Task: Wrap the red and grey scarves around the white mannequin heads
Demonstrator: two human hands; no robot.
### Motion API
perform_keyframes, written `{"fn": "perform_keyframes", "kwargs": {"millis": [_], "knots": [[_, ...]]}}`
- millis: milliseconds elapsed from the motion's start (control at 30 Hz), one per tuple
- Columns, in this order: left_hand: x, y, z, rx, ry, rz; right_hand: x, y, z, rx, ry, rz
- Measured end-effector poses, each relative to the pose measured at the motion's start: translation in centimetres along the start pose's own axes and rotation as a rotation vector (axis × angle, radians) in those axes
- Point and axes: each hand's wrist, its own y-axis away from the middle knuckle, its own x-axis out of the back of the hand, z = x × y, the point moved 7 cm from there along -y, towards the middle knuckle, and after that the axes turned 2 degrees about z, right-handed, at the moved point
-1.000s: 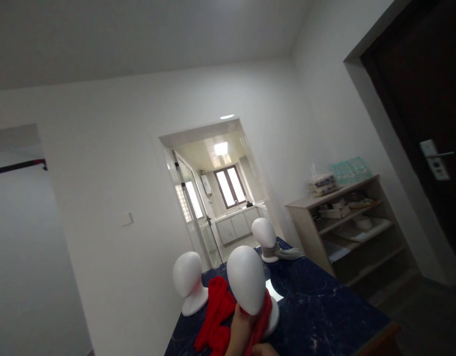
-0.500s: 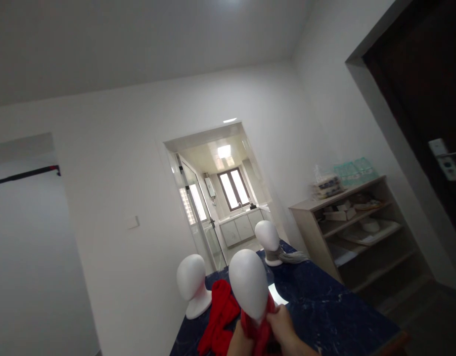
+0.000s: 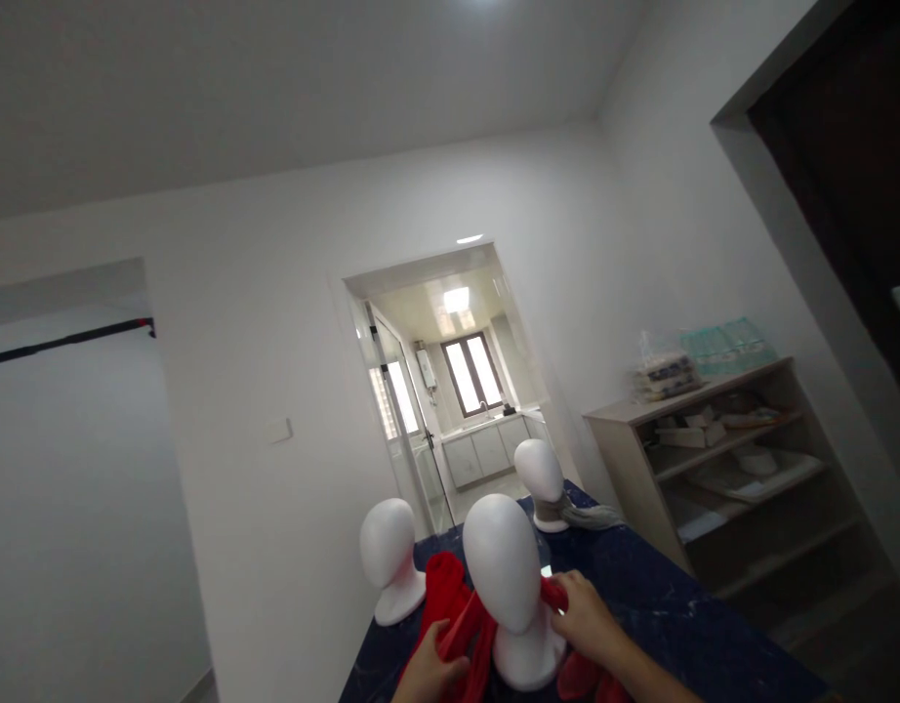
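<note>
A white mannequin head (image 3: 501, 561) stands on the blue marbled table (image 3: 655, 586), close in front of me, its neck and base bare at the front. Red cloth (image 3: 441, 586) lies to its left and runs up to both hands. My left hand (image 3: 433, 664) grips a part of it beside the neck, thumb and fingers round the fabric. On the other side of the neck, my right hand (image 3: 578, 610) pinches a red end, and more red fabric hangs below it, partly blurred.
Another white head (image 3: 389, 547) stands at the left. At the back, a third head (image 3: 539, 469) wears a grey scarf (image 3: 589, 515). An open shelf (image 3: 618, 420) with packs on top stands at the right, and a doorway lies beyond the table.
Both hands have moved apart from the front of the neck, pulling the red cloth open to either side, so the white neck and base now show. The view has shifted slightly.
</note>
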Motion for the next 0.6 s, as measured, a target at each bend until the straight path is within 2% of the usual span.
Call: {"fn": "perform_keyframes", "kwargs": {"millis": [67,133,267,333,433,533,600], "knots": [[-1.4,1.2,0.4,-0.089,-0.288,-0.077,-2.7,1.5,-0.8,0.045,-0.006,-0.058],[-3.0,2.1,0.4,-0.112,-0.534,-0.124,-5.0,2.5,-1.1,-0.019,0.063,-0.058],[-4.7,2.5,0.7,-0.114,-0.707,-0.171,-7.2,2.7,-1.0,-0.217,0.218,-0.021],[-4.3,2.2,1.3,-0.108,-0.704,-0.143,-7.0,2.3,-1.2,-0.216,0.233,-0.015],[-2.6,1.5,2.5,-0.098,-0.621,-0.065,-5.7,1.7,-1.3,-0.174,0.204,-0.031],[-1.1,0.6,3.4,-0.023,-0.304,-0.069,-4.6,1.8,-0.8,-0.138,0.168,-0.083],[-0.7,0.2,3.9,0.032,-0.09,-0.075,-4.5,2.0,-0.5,-0.135,0.174,-0.097]]}}
